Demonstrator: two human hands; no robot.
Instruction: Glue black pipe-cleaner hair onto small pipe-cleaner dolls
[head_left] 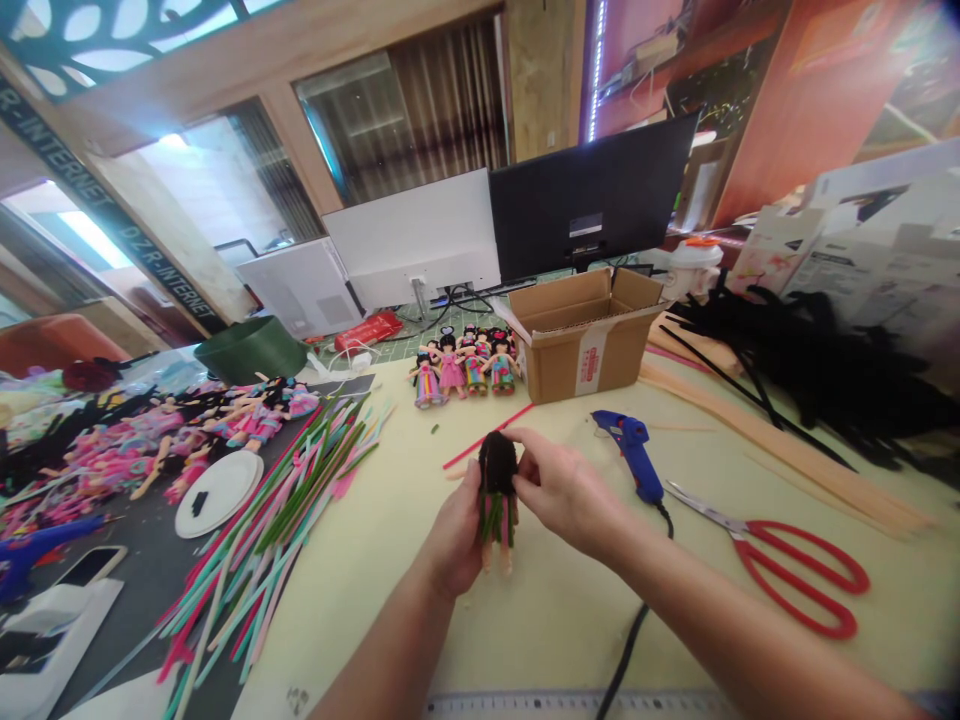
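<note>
A small doll (497, 490) with black hair, a green and pink outfit and pale legs is held upright over the yellow-green mat. My left hand (455, 530) is closed round its left side. On the other side, the bent fingers of my right hand (559, 485) pinch at the edge of the black hair. A thin red strip (487, 437) lies just behind the doll. To the right rest a blue glue gun (634, 455) and scissors (780, 560) with red handles. Several finished dolls (469, 365) stand behind my hands.
An open cardboard box (589, 340) stands behind, before two monitors (592, 200). Colored fuzzy stems (285, 520), a white plate (219, 493) and piled dolls (135, 440) lie left. Black stems (825, 360) are heaped right. A ruler (555, 705) edges the front.
</note>
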